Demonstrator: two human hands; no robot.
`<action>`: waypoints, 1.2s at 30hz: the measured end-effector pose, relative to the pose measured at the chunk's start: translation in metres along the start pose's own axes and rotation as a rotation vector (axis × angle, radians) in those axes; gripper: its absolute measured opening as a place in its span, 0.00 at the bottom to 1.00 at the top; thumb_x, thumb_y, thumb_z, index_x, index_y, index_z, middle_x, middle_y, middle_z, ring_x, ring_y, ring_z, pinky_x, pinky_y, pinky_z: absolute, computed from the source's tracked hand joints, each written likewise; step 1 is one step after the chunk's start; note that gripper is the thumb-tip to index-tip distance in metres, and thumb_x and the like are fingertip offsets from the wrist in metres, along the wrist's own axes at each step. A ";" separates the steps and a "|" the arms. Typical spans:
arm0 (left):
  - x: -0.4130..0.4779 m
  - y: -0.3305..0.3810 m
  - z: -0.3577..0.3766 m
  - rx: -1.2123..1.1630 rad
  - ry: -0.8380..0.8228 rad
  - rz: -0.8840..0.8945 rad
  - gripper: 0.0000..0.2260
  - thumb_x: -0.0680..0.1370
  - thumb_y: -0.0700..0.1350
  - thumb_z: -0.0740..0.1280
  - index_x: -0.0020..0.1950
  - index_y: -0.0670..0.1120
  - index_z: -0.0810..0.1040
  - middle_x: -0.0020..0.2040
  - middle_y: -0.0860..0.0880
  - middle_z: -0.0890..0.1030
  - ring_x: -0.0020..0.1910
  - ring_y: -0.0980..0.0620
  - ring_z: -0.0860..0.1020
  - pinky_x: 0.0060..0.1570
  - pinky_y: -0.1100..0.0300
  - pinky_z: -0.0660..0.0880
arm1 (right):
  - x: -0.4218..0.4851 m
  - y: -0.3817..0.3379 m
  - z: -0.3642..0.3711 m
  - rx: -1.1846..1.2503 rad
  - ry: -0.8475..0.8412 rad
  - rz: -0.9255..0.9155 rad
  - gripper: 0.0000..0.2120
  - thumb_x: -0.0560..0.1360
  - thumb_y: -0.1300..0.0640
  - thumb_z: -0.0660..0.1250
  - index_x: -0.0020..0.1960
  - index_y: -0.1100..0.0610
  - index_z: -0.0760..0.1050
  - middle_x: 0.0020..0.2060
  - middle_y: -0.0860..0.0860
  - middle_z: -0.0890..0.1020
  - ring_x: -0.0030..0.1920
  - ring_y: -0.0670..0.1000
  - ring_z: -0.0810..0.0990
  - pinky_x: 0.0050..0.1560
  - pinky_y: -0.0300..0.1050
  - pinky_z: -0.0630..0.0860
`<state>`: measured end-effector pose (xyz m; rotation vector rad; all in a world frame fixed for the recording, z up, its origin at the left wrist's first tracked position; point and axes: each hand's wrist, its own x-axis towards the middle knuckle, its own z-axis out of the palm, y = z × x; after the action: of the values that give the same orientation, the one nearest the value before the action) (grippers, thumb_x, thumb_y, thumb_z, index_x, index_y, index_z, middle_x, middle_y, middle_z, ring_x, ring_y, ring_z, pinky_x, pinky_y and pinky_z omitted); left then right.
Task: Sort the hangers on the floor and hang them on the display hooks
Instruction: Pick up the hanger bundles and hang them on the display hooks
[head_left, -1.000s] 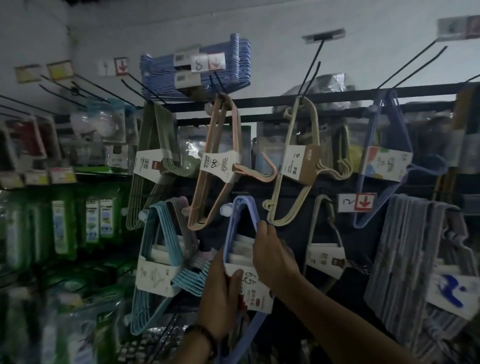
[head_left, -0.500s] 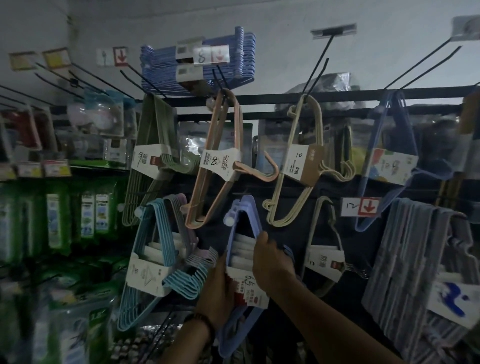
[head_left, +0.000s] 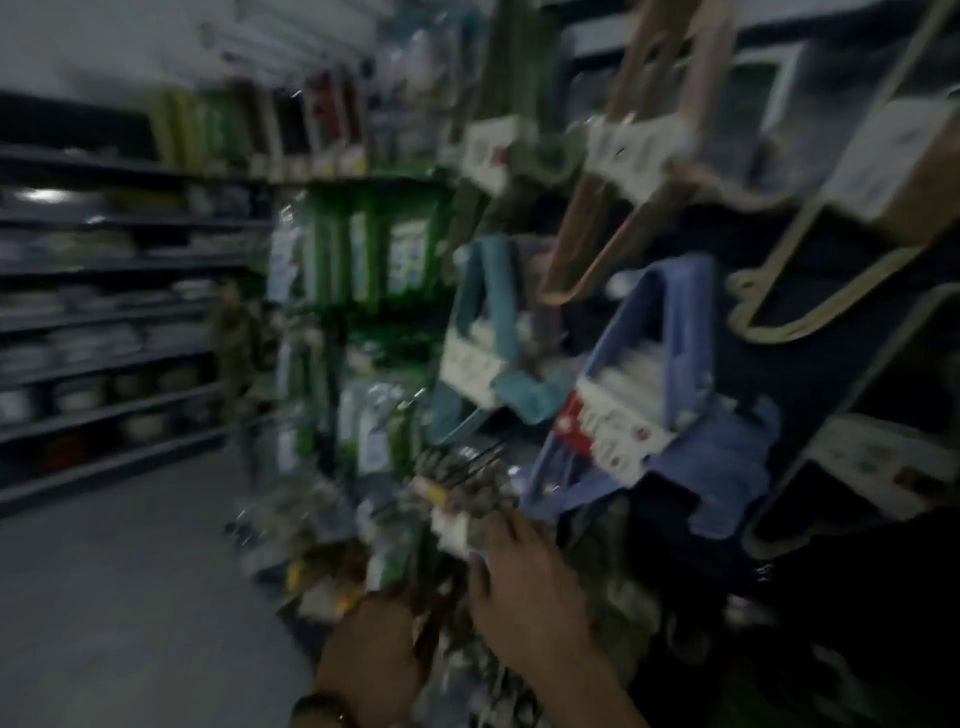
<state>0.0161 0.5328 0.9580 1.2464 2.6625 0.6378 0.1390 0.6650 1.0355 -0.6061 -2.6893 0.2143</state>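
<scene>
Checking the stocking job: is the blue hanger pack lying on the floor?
No, the blue hanger pack hangs up beside the teal hanger pack, well above the floor.

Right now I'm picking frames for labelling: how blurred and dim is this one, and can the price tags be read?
Head view: motion blur smears the whole frame, the left hand and right hand included. Head view: lighting is dim, with one glare patch on the left shelving. Head view: the tag on the blue hanger pack is unreadable.
</scene>
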 end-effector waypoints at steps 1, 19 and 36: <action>-0.031 -0.025 0.010 0.012 -0.044 -0.121 0.19 0.80 0.64 0.56 0.65 0.60 0.77 0.61 0.54 0.81 0.62 0.49 0.80 0.60 0.55 0.77 | -0.008 -0.012 0.025 0.032 -0.107 -0.065 0.15 0.82 0.48 0.56 0.67 0.50 0.68 0.60 0.52 0.74 0.58 0.56 0.75 0.58 0.54 0.77; -0.600 -0.195 0.162 -0.466 -0.134 -1.467 0.11 0.81 0.52 0.62 0.58 0.54 0.83 0.58 0.51 0.85 0.57 0.49 0.82 0.59 0.56 0.79 | -0.334 -0.322 0.310 0.041 -1.438 -0.776 0.19 0.85 0.46 0.59 0.64 0.61 0.74 0.59 0.56 0.78 0.53 0.54 0.80 0.51 0.45 0.77; -0.795 -0.472 0.475 -1.241 0.352 -1.897 0.12 0.82 0.50 0.67 0.64 0.49 0.78 0.58 0.49 0.82 0.55 0.51 0.81 0.57 0.57 0.80 | -0.591 -0.496 0.728 -0.179 -1.671 -0.771 0.10 0.82 0.51 0.65 0.60 0.55 0.76 0.52 0.53 0.83 0.48 0.50 0.80 0.51 0.46 0.80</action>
<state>0.3393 -0.1873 0.2818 -1.5065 1.5650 1.4305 0.1592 -0.0865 0.2868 1.2102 -4.1635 0.3437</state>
